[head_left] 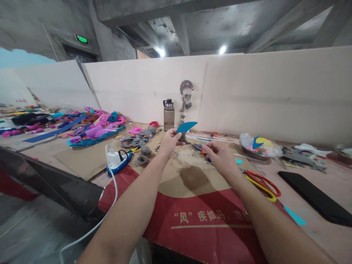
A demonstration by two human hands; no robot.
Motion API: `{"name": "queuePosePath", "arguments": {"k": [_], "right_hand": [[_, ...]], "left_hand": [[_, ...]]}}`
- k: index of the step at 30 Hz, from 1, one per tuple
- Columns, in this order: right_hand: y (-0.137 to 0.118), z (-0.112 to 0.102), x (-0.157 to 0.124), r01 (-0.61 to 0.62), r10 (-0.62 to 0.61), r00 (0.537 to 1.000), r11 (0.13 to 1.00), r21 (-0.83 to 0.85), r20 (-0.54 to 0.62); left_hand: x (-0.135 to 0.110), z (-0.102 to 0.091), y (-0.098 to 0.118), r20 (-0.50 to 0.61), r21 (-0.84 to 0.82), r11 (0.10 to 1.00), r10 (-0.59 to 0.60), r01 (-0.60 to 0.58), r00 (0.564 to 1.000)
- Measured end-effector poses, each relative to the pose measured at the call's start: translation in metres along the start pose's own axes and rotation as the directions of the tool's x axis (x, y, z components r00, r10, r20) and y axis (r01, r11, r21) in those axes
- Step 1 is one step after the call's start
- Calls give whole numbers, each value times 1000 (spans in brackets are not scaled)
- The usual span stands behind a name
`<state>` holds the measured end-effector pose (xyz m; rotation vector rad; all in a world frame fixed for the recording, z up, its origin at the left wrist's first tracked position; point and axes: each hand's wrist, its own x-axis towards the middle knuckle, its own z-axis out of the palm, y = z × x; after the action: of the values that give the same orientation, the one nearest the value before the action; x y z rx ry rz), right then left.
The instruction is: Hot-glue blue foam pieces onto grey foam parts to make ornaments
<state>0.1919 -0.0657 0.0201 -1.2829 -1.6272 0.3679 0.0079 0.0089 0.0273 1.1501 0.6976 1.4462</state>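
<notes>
Above a tan-and-red cardboard sheet [192, 203], the left hand [171, 141] pinches a thin blue crescent-shaped piece [187, 127], seemingly already cut out, any joining to the dark grey piece [183, 138] beneath unclear; at right, the right hand's [218, 152] fingers narrow, contents indiscernible.

The head-worn camera looks forward and down at the nearby hands [218, 154].

The left hand [171, 141] holds a curved blue cutout [187, 127]. Scissors [257, 175] lie between the right hand [218, 154] and a smartphone [313, 198].
</notes>
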Motion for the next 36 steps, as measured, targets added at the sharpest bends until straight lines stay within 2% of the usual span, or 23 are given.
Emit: {"name": "queuePosePath", "arguments": {"k": [2, 5, 7, 8, 11, 14, 16, 19, 21, 23, 25, 27, 28, 29, 31, 32, 34, 36], "right_hand": [[-1, 4, -3, 29, -24, 997, 998, -54, 77], [-8, 10, -10, -3, 15, 966, 999, -48, 257], [-13, 13, -14, -19, 30, 938, 999, -37, 345], [-14, 13, -15, -9, 25, 935, 999, -48, 354], [-11, 11, -13, 54, -19, 969, 989, -137, 245], [-2, 5, -5, 44, -24, 990, 990, -136, 141], [2, 1, -1, -16, 19, 995, 999, -30, 96], [-2, 0, -1, -88, 67, 993, 965, 247, 93], [-12, 3, -7, -138, 79, 984, 907, 397, 160], [-25, 8, -16, -197, 84, 961, 875, 443, 262], [-37, 14, -24, -254, 77, 911, 878, 406, 405], [-42, 19, -29, -249, 72, 863, 922, 296, 501], [-40, 20, -29, -206, 72, 870, 952, 227, 488], [-37, 20, -27, -146, 66, 901, 977, 155, 428], [-25, 16, -20, -56, 47, 975, 998, 37, 217], [-19, 12, -15, -59, 55, 992, 998, 26, 110], [-8, 4, -6, -126, 136, 989, 979, 160, -53], [-4, -5, 1, -175, 253, 958, 889, 422, -136]], "left_hand": [[3, -2, -5, -65, 44, 996, 77, -74, 995], [7, -4, -9, -134, 102, 973, 220, -208, 966], [9, -6, -7, -170, 61, 966, 259, -252, 951], [8, -7, -5, -175, 6, 969, 243, -246, 954], [7, -10, 3, -159, -183, 976, 92, -121, 983], [5, -12, 8, -183, -188, 982, -35, 0, 983], [6, -14, 8, -206, -132, 991, -47, 19, 977], [11, -16, 4, -231, -136, 990, -1, -31, 973], [16, -19, 0, -292, -156, 981, 66, -116, 954], [20, -22, -2, -385, -128, 967, 156, -221, 910], [23, -25, -2, -459, -82, 948, 239, -309, 856], [22, -27, 1, -482, -65, 941, 261, -331, 836], [21, -27, 3, -476, -74, 950, 234, -303, 848], [20, -27, 6, -454, -95, 964, 179, -248, 872], [18, -27, 11, -375, -163, 984, 7, -73, 927], [17, -26, 13, -323, -204, 979, -98, 31, 941], [17, -26, 17, -195, -288, 926, -305, 243, 932], [19, -28, 20, -62, -343, 838, -471, 424, 880]]}}
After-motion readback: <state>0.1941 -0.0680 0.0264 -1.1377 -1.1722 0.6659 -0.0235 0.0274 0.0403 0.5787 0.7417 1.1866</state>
